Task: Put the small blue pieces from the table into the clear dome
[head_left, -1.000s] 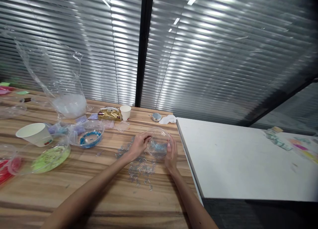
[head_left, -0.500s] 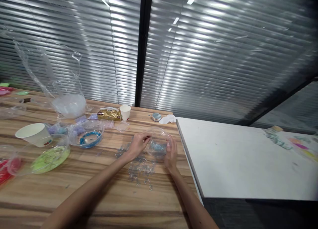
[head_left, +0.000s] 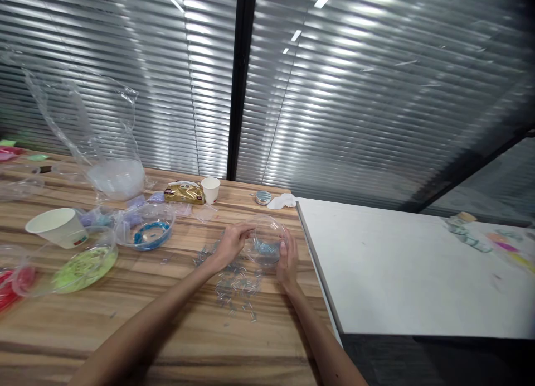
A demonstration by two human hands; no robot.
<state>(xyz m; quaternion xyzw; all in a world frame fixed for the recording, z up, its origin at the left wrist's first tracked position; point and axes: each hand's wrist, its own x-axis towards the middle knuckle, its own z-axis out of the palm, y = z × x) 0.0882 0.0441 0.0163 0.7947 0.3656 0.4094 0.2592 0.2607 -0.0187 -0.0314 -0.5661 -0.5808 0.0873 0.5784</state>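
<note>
Near the right edge of the table, the clear bowl has barely shifted, work little advanced; left hand bunches fingertips, pinch unclear; right hand clasps its side, thumb against fingers.

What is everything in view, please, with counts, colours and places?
Pale-blue-filled bowl: one, clear, centre
Short tubes: many, clear, beside bowl
Other filled bowls: three, clear, left
Paper cups: two, white, left, rear
Packet: one, gold, rear
Round tin: one, silver, rear
Crumpled tissue: one, white, rear
Plastic bag: one, clear, rear left
Small packets: several, purple, left
Wooden table: one, brown, foreground
White table: one, white, right
Blinds: several, silver, background
Clutter: uncounted, multicoloured, outer edges
Left hand: one, bare, bowl's left
Right hand: one, bare, bowl's right
</note>
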